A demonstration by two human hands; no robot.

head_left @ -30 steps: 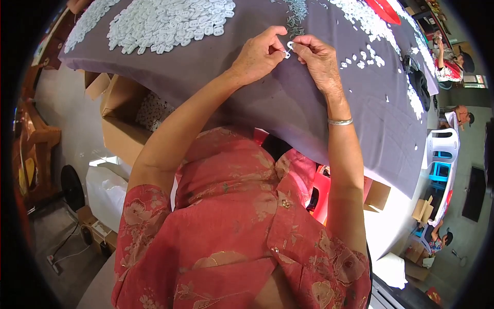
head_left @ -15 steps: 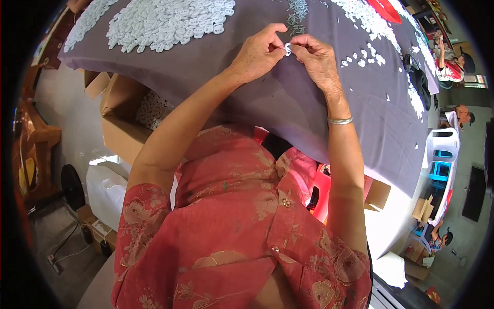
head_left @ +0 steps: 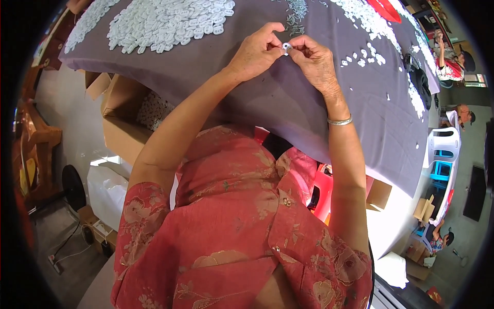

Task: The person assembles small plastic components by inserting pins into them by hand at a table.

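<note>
A pile of slim grey-green pieces (head_left: 296, 10) on the table (head_left: 375, 118) is serving as the landmark, and a small white piece (head_left: 286, 47) is sitting just on the wearer's side of it, held up between both hands. The left hand (head_left: 256, 54) is pinching the piece's left side with thumb and fingers, one finger arching clear, while the right hand (head_left: 319, 62) is gripping the opposite side, its fingers closing narrowly on it. Whether they are holding one part or two joined, I cannot tell; it is showing too small. The step seems to be a fine two-handed working of this piece, so the left fingers are best staying firm as an anchor while the right thumb is doing the pressing or turning, gently and squarely, since a skewed push could be making it slip. Keeping the tips at the edges would be leaving the middle visible. Left of the grey-green pile a large heap of white pieces (head_left: 170, 23) is spreading; to its right and nearer the wearer, loose white pieces (head_left: 380, 59) are lying, and farther right a red container (head_left: 386, 9) is resting.
</note>
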